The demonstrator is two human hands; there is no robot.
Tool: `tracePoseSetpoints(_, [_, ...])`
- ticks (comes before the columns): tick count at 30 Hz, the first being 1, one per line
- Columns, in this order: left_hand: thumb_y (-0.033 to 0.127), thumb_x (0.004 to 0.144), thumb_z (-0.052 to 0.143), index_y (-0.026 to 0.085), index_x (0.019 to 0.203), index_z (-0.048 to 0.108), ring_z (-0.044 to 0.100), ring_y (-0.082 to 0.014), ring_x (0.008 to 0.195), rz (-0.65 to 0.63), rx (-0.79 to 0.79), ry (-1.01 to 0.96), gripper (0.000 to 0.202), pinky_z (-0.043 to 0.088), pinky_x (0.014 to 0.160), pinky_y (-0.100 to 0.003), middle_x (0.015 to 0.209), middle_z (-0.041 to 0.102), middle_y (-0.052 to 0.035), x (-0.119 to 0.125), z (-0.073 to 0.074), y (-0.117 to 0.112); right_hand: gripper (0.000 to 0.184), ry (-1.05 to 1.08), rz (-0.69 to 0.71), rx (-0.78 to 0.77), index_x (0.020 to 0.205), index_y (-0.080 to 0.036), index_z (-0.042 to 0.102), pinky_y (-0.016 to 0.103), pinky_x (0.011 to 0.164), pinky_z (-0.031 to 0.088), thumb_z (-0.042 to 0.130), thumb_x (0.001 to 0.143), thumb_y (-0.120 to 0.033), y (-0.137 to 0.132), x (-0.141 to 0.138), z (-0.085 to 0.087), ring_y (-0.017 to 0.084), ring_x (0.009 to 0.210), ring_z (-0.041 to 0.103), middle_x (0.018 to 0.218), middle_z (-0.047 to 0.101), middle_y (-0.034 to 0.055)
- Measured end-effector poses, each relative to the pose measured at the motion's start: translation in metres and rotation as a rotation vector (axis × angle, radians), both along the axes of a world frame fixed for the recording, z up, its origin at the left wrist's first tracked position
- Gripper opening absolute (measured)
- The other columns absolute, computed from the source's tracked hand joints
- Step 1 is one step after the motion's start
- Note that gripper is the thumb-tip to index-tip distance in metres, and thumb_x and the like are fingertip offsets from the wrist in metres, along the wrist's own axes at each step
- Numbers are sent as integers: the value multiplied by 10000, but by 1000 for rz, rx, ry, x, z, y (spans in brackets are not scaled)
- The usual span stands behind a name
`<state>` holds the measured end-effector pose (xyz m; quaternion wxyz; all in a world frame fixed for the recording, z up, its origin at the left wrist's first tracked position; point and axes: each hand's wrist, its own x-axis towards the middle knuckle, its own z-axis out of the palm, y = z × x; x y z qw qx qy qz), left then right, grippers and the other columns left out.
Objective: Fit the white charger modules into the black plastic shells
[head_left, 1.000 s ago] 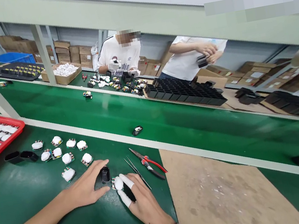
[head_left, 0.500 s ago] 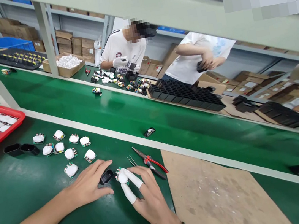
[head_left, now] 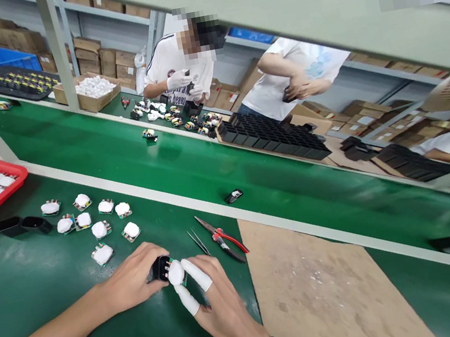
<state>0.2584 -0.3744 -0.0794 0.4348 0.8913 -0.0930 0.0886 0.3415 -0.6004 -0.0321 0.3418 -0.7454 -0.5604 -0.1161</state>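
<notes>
My left hand is closed round a small black plastic housing, its open end turned to the right. Between the thumb and index finger of my right hand, both in white finger cots, is a small circuit board topped with a white pad. The board's left edge meets the mouth of the housing; how far it sits inside I cannot tell. Several similar padded circuit boards lie to the left on the green bench. Two black housings rest beyond them.
Tweezers and red-handled pliers lie right of my hands, beside a cardboard sheet. A red tray of padded boards stands at left. Behind a pale rail runs a green conveyor carrying parts; co-workers work across it.
My left hand has taken hold of the black housing, which stood open between its fingers. My right hand has brought the circuit board leftward against the housing's mouth.
</notes>
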Motion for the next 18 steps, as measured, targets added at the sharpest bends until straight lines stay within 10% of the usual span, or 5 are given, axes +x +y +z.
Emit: tracePoseSetpoints(18, [168,1005,639,243,1387,502,588,-277,1226,-54,60,-35,413,560,1036,-443,1295,622,-105,2,6,2,485,-138,-26,-231,1505,-85,440,475,923,630,472,1021,-83,7,5,7,320,1128,614,1249,666,189])
